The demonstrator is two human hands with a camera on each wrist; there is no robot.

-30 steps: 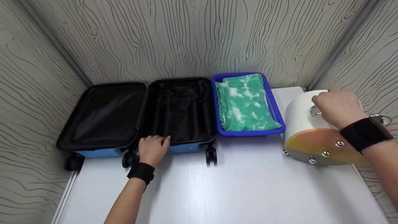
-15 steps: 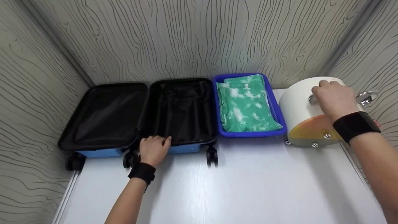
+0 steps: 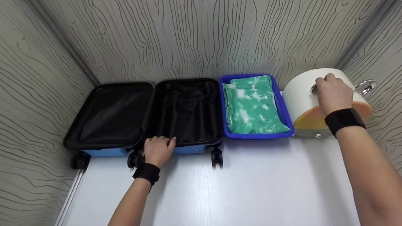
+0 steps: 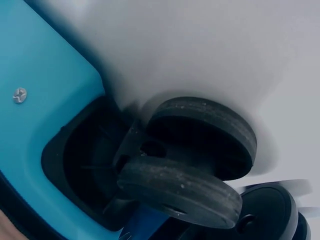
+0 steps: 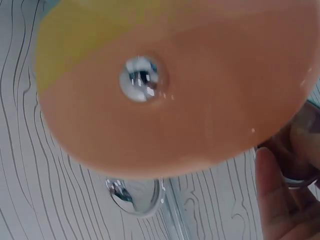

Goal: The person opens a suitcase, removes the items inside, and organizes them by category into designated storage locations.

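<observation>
A suitcase lies spread wide, its black-lined left half [image 3: 110, 116] and right half [image 3: 191, 113] side by side, with blue shell showing at the front. My left hand [image 3: 158, 150] grips the front rim near the hinge, fingers bent over the edge. In the left wrist view are the blue shell [image 4: 45, 95] and a black caster wheel [image 4: 185, 187]. My right hand [image 3: 334, 94] holds the chrome handle on top of a white rounded case [image 3: 301, 94]. The case's glossy orange-yellow face [image 5: 215, 90] carries a chrome knob [image 5: 140, 79]. Its contents are hidden.
Between suitcase and case stands a blue plastic basket [image 3: 257, 136], with folded green-and-white cloth [image 3: 254, 106] in it. A chrome ring [image 3: 366, 86] sticks out from the case's right side. Wood-patterned walls [image 3: 201, 37] enclose the white table [image 3: 220, 191].
My right hand has carried the white case back and to the left, up beside the basket, towards the rear right corner. My left hand stays on the suitcase rim. The view shifts slightly.
</observation>
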